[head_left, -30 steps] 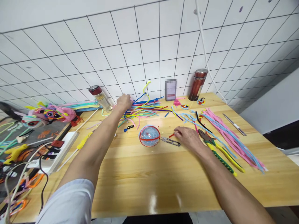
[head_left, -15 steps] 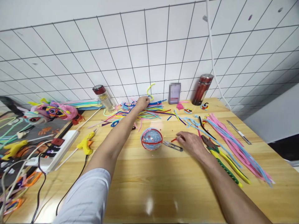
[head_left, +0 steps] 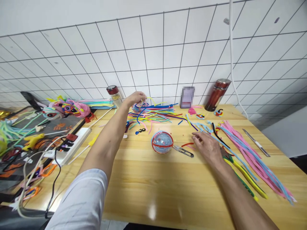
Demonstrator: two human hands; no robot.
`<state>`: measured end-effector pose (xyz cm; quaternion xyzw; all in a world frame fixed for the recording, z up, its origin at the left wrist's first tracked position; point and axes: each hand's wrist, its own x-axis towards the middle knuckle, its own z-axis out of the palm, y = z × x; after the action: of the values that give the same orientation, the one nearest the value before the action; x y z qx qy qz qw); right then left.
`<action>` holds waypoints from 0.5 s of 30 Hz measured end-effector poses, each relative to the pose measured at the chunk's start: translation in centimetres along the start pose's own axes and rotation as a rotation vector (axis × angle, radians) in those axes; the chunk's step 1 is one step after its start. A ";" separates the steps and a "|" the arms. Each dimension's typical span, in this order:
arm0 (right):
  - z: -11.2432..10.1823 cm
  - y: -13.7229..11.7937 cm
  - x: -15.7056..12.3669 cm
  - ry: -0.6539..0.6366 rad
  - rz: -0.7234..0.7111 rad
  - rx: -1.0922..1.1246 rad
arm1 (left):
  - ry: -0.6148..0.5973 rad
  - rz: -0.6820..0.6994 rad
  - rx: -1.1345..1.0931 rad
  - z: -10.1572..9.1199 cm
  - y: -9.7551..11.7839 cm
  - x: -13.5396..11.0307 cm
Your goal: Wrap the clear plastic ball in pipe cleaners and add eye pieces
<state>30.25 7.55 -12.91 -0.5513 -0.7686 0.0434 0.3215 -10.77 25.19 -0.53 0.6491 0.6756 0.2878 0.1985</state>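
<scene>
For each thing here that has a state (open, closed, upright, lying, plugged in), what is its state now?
left hand, raised over the pipe cleaners; grip unclear.
right hand, open, resting on the table beside the snips.
snips, lying flat.
clear ball, closed, on the table.
glass bottle, upright, lid on.
red flask, upright, lid on.
power strip, plugs inserted.
pliers, lying beside the right forearm.

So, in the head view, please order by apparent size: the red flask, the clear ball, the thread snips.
1. clear ball and red flask: about alike; the flask stands farther back, so unranked.
2. thread snips: smallest, thin.
</scene>
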 end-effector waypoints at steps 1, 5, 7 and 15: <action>-0.2 0.0 0.0 0.029 0.004 0.001 | 0.014 -0.028 0.075 -0.2 -0.6 -0.3; -0.7 -0.3 0.1 0.038 0.011 -0.008 | 0.098 -0.042 0.333 1.1 -1.5 -1.3; -0.4 -0.3 0.1 0.015 -0.007 -0.007 | 0.067 0.043 0.404 2.9 -0.9 -1.6; 0.3 0.3 -0.1 -0.029 -0.036 0.004 | -0.213 0.185 0.559 8.8 -0.7 -1.2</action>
<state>30.34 7.68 -13.36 -0.5361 -0.7829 0.0473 0.3120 -5.57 25.19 -7.75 0.7637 0.6421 0.0380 0.0549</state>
